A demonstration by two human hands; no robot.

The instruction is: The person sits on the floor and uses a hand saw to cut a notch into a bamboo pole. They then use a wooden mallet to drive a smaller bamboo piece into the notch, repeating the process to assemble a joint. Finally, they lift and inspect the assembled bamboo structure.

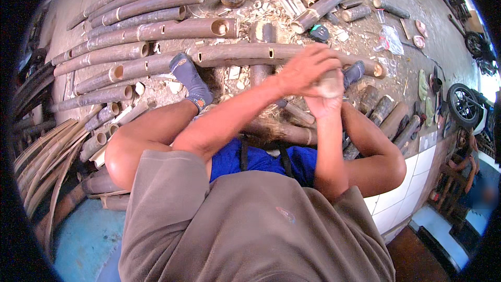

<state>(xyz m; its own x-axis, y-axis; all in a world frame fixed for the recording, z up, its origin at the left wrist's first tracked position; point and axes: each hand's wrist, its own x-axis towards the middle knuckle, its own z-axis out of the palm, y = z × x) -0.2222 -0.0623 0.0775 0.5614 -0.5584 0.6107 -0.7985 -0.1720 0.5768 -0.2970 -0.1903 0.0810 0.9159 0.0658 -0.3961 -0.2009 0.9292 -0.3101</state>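
My left hand point(308, 68) and my right hand point(324, 105) are clasped together around a short pale wooden handle point(330, 84), held above my lap. Its lower part is hidden by the hands. Beneath them a long bamboo pole point(240, 53) with rectangular holes cut in it lies across the floor. My feet in blue socks point(189, 75) rest on that pole, the second one at the right point(354, 72). A shorter bamboo piece point(284, 133) lies near my knees.
Many bamboo poles point(135, 34) lie in rows at the upper left, thin split strips point(42, 162) at the far left. Wood chips point(261, 10) litter the ground. Short bamboo offcuts point(389, 112), sandals point(424, 84) and a motorbike wheel point(462, 104) are at the right.
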